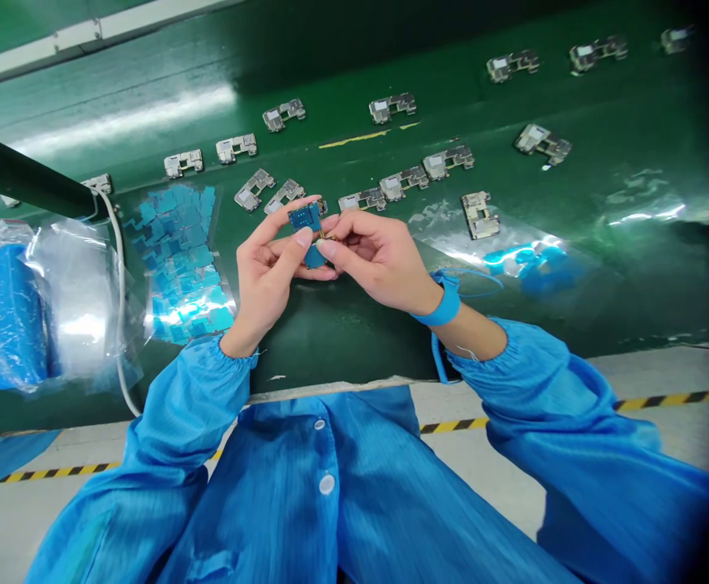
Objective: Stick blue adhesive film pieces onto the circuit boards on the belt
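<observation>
A small circuit board [304, 217] with a blue face is shown pinched between the fingertips [303, 237] of the left hand [266, 280] and the right hand [379, 259], held just above a green workbench [336, 341]. Both hands are closed on it, with the fingers curled and gripping and neither released. A blue strip [314, 257] is seen at the board's lower edge (its join to the board is hidden by the fingers). A blue wrist strap [443, 304] with a coiled cord [436, 357] is worn on the right wrist. Just left of the left hand, a plastic sheet [178, 259] bearing many blue squares is laid on the bench, and a plastic bag [71, 304] lies further left. Small metal brackets [253, 189] are set out in loose rows beyond the hands. Blue coat sleeves [190, 405] extend toward both wrists.
</observation>
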Action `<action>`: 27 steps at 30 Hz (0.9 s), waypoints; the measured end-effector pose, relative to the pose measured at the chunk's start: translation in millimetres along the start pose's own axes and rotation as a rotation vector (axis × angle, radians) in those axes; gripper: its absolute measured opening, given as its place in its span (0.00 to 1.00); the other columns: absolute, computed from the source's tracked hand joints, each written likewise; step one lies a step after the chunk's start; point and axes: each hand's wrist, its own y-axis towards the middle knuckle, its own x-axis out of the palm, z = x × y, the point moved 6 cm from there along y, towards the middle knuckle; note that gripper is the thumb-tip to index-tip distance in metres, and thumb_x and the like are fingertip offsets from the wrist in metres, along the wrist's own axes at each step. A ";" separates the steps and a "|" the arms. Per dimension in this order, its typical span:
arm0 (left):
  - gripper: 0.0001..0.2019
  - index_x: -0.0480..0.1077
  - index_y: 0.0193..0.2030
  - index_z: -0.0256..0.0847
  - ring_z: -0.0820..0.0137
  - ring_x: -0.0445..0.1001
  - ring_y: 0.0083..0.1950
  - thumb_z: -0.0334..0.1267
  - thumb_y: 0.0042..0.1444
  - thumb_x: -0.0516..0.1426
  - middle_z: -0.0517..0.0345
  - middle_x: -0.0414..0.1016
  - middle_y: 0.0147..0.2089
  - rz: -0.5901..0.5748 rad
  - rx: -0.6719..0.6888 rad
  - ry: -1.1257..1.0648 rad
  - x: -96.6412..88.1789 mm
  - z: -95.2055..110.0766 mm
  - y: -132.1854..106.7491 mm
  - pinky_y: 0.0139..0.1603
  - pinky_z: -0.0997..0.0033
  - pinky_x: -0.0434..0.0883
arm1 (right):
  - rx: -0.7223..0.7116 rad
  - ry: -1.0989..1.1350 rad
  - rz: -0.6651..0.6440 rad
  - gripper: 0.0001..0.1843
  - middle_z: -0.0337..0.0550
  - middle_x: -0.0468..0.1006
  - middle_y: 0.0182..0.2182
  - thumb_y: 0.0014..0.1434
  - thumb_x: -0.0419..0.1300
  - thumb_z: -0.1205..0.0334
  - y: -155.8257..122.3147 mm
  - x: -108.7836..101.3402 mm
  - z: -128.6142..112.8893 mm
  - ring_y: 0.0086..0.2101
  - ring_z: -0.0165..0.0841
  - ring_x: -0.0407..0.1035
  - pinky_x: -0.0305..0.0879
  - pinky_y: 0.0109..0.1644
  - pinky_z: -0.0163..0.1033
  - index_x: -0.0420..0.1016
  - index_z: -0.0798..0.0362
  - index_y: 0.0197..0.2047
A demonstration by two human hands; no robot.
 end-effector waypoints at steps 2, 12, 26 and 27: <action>0.22 0.79 0.67 0.52 0.61 0.93 0.44 0.53 0.70 0.70 0.59 0.91 0.54 0.025 -0.014 0.017 -0.5 0.0 -1.2 0.40 0.68 0.91 | -0.015 -0.019 -0.008 0.21 0.45 0.83 0.43 0.70 0.72 0.44 -0.2 0.9 1.4 0.42 0.34 0.78 0.73 0.39 0.37 0.77 0.51 0.37; 0.18 0.80 0.60 0.50 0.71 0.86 0.26 0.50 0.67 0.72 0.64 0.91 0.46 0.114 -0.054 -0.016 0.2 -3.0 -4.2 0.26 0.74 0.85 | -0.222 -0.268 -0.009 0.18 0.36 0.72 0.31 0.75 0.67 0.51 0.2 0.7 -8.8 0.29 0.28 0.62 0.62 0.34 0.38 0.73 0.51 0.35; 0.31 0.67 0.75 0.47 0.69 0.88 0.31 0.53 0.71 0.66 0.48 0.88 0.63 0.157 -0.207 -0.019 -3.9 -4.3 2.7 0.30 0.72 0.84 | 0.107 -0.230 -0.033 0.26 0.39 0.76 0.25 0.71 0.70 0.39 62.0 -48.0 6.3 0.26 0.29 0.69 0.67 0.34 0.38 0.75 0.52 0.31; 0.30 0.66 0.76 0.47 0.69 0.89 0.33 0.52 0.72 0.64 0.47 0.87 0.65 0.171 -0.214 -0.028 -5.7 -3.2 3.4 0.33 0.71 0.85 | 0.144 -0.289 0.015 0.26 0.39 0.75 0.24 0.73 0.70 0.43 85.5 -68.5 8.9 0.25 0.29 0.69 0.67 0.34 0.38 0.74 0.51 0.29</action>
